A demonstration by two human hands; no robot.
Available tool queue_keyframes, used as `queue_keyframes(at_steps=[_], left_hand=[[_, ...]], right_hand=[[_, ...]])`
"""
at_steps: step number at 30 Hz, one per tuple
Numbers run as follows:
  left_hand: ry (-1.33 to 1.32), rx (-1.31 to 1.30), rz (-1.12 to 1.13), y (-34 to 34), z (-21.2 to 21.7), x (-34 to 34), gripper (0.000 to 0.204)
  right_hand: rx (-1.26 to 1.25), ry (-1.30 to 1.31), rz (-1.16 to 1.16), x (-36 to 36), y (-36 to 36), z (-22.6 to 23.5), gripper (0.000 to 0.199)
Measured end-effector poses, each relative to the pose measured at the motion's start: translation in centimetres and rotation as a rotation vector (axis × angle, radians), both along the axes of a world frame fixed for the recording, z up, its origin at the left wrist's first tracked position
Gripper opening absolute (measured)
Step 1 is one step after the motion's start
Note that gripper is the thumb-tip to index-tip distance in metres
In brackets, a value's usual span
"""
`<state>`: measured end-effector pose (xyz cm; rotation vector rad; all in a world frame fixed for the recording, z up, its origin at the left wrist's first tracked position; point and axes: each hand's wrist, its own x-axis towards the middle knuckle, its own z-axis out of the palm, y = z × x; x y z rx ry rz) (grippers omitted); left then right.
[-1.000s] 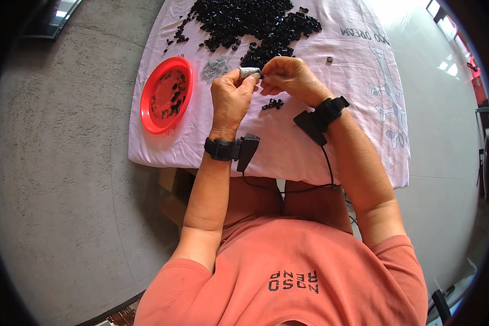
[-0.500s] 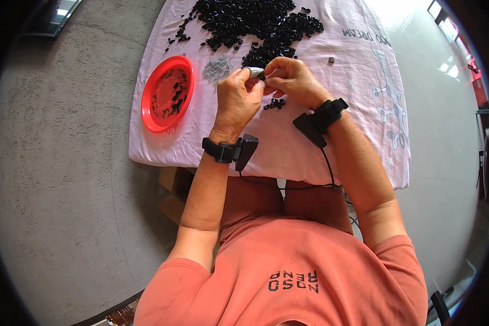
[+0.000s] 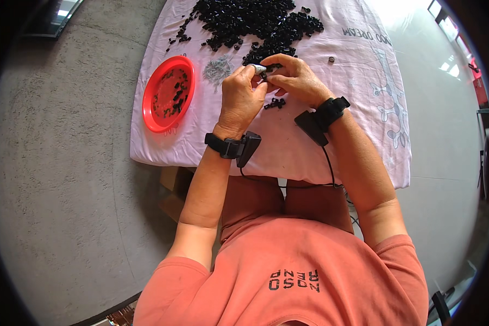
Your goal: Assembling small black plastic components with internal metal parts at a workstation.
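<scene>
Handwork right of the red dish was seemingly mid-step: the left hand pinched a small black piece, the right hand just beside it, its hold unclear. The next move seemed to call for fine fingertip control.

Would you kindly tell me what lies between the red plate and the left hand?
A heap of thin, silvery pieces lies on the pink cloth between the red plate and the left hand, in the head view.
</scene>
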<state>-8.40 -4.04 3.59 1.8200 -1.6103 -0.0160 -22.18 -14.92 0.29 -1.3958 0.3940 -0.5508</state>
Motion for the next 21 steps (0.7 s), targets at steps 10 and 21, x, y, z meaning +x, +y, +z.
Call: queue_keyframes(at_steps=[10,21], left_hand=[[0.046,-0.046,-0.010,0.5,0.5,0.2,0.012],[-0.016,-0.042,0.004,0.8,0.8,-0.2,0.008]], right_hand=[[0.025,-0.156,0.160,0.7,-0.6,-1.6,0.042],[0.041,-0.122,0.145,0.6,-0.4,-1.0,0.038]])
